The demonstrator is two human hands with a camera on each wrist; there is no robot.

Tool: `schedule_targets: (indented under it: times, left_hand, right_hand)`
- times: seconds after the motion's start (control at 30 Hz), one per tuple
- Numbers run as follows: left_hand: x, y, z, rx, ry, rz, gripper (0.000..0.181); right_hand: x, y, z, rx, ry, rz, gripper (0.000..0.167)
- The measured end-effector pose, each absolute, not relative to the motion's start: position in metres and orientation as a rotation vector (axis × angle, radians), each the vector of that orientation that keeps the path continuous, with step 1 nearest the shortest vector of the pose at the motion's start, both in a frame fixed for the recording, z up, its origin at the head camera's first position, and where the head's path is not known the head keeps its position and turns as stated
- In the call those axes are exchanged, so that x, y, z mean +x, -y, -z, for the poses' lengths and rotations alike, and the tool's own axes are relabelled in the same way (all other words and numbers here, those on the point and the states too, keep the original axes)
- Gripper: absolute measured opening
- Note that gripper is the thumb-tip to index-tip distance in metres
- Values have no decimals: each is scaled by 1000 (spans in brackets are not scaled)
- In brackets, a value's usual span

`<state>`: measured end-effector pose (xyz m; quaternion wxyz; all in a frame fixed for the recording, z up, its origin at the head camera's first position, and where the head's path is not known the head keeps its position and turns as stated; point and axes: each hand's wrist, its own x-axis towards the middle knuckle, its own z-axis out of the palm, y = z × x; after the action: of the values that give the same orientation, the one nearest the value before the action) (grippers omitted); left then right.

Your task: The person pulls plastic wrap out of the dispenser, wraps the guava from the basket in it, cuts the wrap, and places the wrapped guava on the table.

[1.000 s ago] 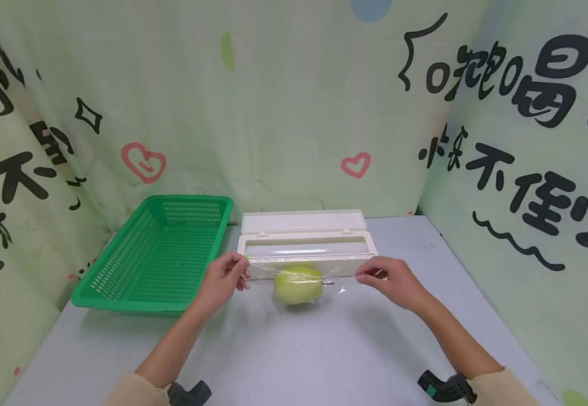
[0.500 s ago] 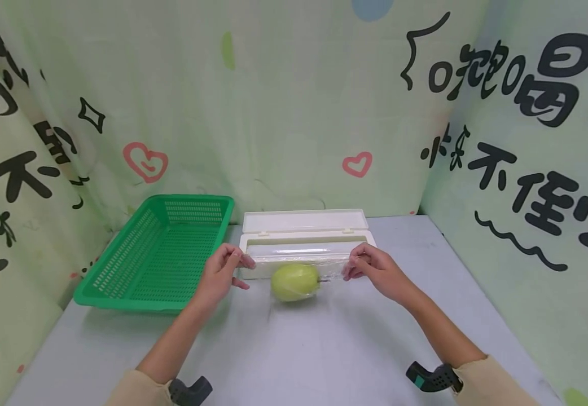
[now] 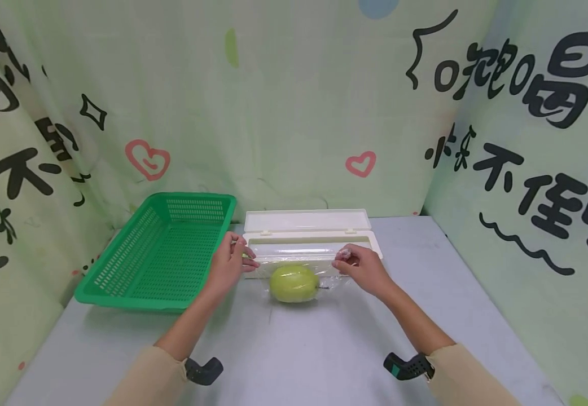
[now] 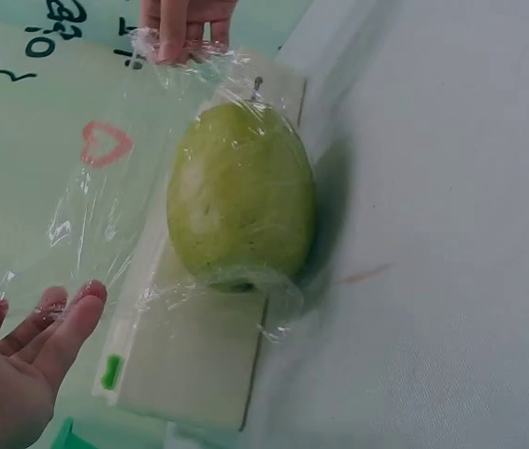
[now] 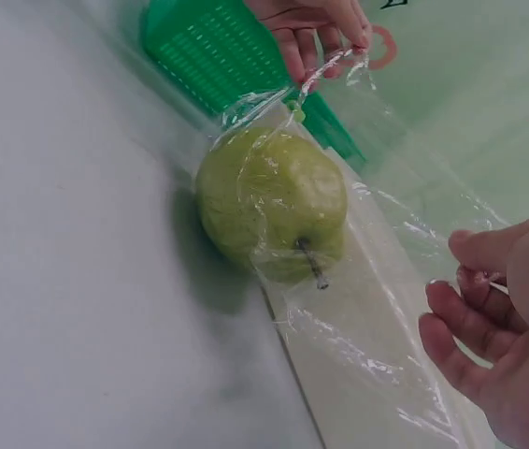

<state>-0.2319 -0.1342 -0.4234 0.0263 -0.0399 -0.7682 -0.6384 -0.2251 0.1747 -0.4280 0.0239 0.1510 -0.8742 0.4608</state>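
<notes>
A yellow-green pear [image 3: 294, 283] with a short dark stem lies on its side on the table, partly covered by clear cling film [image 4: 82, 220]. My left hand [image 3: 227, 264] pinches one edge of the film, left of the pear. On the other side, my right hand [image 3: 364, 269] pinches the film between thumb and fingers. The film is stretched up between both hands behind the pear, as the right wrist view shows. Just behind sits a white cling film dispenser box [image 3: 306, 221], lid raised, with a roll [image 3: 294, 250] inside.
A green plastic basket [image 3: 121, 301] stands on the table to the left, close to my left hand. Printed curtains [image 3: 284, 113] enclose the back and sides. The pale table [image 3: 294, 355] stretches in front of the pear.
My right hand has moved inward and up, gathering its edge of film closer to the pear. My left hand has risen slightly. The pear has stayed roughly in place.
</notes>
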Motion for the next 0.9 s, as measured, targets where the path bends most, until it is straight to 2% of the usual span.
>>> schedule_targets:
  times: [0.17, 0.33, 0.5, 0.9]
  left_hand:
    - [-245, 133, 440, -103, 2448, 1772, 21]
    - [-250, 130, 452, -53, 2548, 1575, 21]
    - [-248, 129, 449, -70, 2602, 1357, 21]
    - [-241, 134, 467, -17, 2625, 1465, 15]
  right_hand:
    - [-239, -178, 435, 273, 2713, -1434, 10]
    - [-248, -180, 441, 160, 2651, -1627, 12]
    - [-253, -173, 443, 44, 2553, -1845, 17]
    - [-255, -168, 449, 162, 2780, -1192, 20]
